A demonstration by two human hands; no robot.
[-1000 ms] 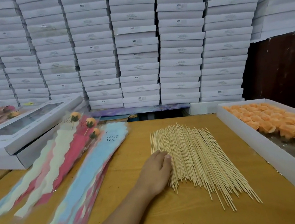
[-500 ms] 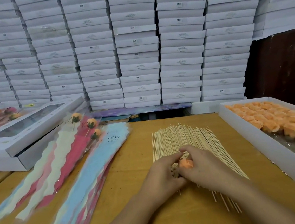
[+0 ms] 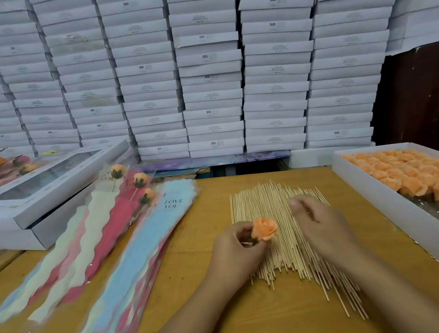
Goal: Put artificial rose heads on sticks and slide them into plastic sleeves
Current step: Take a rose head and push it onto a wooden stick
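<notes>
Here the left hand (image 3: 236,247) pinches an orange rose head (image 3: 264,228) by its green base, fingers curled round it, just over the left edge of the pile of sticks (image 3: 279,230) on the tabletop (image 3: 225,312). The right hand (image 3: 322,226) lies palm-down on the sticks, fingers loosely bent and reaching forward; whether it grips a stick cannot be told. Both forearms come in from the lower edge. More rose heads fill the white tray (image 3: 391,204) at right. Plastic sleeves (image 3: 145,242) lie fanned at left.
</notes>
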